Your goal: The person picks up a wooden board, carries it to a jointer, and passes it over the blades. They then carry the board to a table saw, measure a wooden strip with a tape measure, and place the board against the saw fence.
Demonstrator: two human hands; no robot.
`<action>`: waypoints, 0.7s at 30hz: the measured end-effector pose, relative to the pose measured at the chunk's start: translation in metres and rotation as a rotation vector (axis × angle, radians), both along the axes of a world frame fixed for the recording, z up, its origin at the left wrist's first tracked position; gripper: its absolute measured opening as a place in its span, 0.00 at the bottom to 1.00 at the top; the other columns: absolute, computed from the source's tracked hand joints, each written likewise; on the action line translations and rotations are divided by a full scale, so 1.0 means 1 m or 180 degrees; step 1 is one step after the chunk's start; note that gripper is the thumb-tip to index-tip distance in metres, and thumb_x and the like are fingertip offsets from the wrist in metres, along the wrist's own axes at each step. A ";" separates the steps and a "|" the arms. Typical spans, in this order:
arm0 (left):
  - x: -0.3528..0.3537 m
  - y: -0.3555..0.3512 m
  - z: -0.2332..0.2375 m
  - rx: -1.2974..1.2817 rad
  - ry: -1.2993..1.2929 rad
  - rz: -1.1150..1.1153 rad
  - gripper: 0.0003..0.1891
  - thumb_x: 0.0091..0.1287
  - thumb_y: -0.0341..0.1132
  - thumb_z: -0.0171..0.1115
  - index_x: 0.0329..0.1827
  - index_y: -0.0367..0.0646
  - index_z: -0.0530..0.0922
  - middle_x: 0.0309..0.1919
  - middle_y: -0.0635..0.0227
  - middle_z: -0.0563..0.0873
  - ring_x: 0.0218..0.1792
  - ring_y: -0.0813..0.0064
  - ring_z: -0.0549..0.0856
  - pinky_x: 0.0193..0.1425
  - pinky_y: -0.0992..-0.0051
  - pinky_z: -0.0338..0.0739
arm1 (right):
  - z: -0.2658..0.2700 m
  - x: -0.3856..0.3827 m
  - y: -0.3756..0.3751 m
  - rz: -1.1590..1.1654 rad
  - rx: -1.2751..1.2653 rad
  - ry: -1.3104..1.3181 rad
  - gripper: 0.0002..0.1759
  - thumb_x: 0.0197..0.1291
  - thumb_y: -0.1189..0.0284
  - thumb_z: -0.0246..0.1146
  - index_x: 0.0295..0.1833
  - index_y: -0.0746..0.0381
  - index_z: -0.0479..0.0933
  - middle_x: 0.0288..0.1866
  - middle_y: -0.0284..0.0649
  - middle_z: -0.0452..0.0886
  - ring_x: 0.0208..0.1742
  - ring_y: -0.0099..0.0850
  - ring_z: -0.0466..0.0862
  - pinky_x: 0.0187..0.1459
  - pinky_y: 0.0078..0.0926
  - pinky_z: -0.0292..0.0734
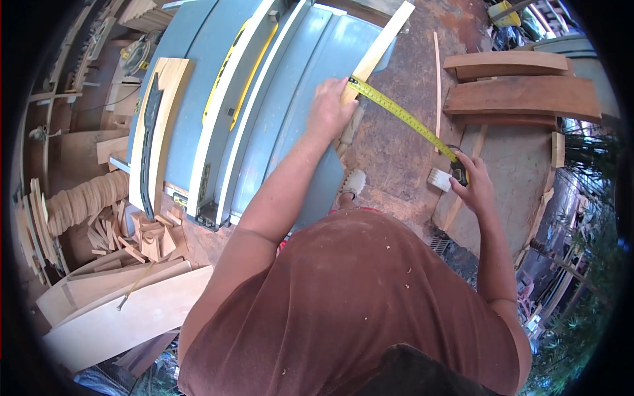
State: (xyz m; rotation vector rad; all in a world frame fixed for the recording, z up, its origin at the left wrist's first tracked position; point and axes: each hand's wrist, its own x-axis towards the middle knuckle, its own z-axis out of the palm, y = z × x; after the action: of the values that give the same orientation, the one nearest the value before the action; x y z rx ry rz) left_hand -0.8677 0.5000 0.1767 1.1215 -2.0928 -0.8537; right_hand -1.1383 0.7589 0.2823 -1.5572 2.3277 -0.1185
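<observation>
My left hand point(330, 109) is closed round a pale wooden strip point(382, 46) at the right edge of the blue table saw point(297, 86). At its fingertips is the hooked end of the yellow tape blade point(403, 117). The blade stretches down to the right, out of the tape measure's case point(458, 170). My right hand point(474, 183) is wrapped round that case, beside a small white ribbed block point(439, 179).
Curved brown boards point(522, 96) lie at the right. A thin wooden strip point(436, 92) is on the stained floor. At left are a push stick point(152, 138) on a board, a circular saw point(135, 56), wood offcuts point(155, 237) and a large pale board point(125, 323).
</observation>
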 end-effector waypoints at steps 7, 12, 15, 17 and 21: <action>0.000 0.001 0.001 0.0085 -0.0058 0.0016 0.27 0.60 0.36 0.70 0.62 0.35 0.77 0.56 0.52 0.80 0.59 0.51 0.78 0.67 0.61 0.71 | 0.006 -0.004 -0.004 0.0004 -0.0010 0.0042 0.37 0.49 0.67 0.73 0.68 0.46 0.72 0.56 0.45 0.75 0.57 0.46 0.79 0.54 0.41 0.78; 0.000 0.001 0.002 0.0102 -0.0054 0.0011 0.28 0.60 0.37 0.70 0.63 0.35 0.77 0.57 0.51 0.80 0.60 0.51 0.77 0.67 0.60 0.71 | 0.009 -0.004 -0.006 0.0024 0.0075 -0.0008 0.37 0.49 0.67 0.73 0.68 0.48 0.72 0.54 0.44 0.76 0.57 0.46 0.79 0.54 0.41 0.78; -0.001 0.000 0.001 0.0187 -0.0116 -0.0038 0.28 0.61 0.38 0.69 0.64 0.36 0.76 0.57 0.51 0.79 0.60 0.50 0.77 0.67 0.59 0.71 | 0.010 -0.002 -0.006 0.0019 0.0070 -0.0047 0.36 0.49 0.67 0.72 0.68 0.48 0.72 0.54 0.44 0.76 0.57 0.46 0.79 0.54 0.41 0.78; -0.002 0.001 -0.002 0.0105 -0.0172 0.0000 0.29 0.61 0.37 0.69 0.65 0.37 0.74 0.57 0.50 0.79 0.60 0.49 0.77 0.67 0.58 0.71 | 0.009 -0.001 -0.005 -0.0014 0.0086 -0.0046 0.36 0.50 0.67 0.72 0.68 0.48 0.72 0.54 0.44 0.76 0.57 0.46 0.79 0.54 0.41 0.78; -0.004 0.002 -0.004 0.0233 0.0032 0.0018 0.29 0.61 0.36 0.69 0.65 0.38 0.73 0.56 0.50 0.79 0.60 0.49 0.77 0.66 0.58 0.71 | 0.012 0.002 -0.005 -0.0030 0.0059 0.0010 0.36 0.50 0.67 0.72 0.68 0.48 0.72 0.54 0.45 0.76 0.57 0.47 0.78 0.54 0.41 0.78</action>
State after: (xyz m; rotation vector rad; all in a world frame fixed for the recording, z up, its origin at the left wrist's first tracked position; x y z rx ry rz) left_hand -0.8721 0.5023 0.1727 1.1580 -2.0642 -0.9382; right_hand -1.1361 0.7535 0.2941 -1.5390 2.3320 -0.0964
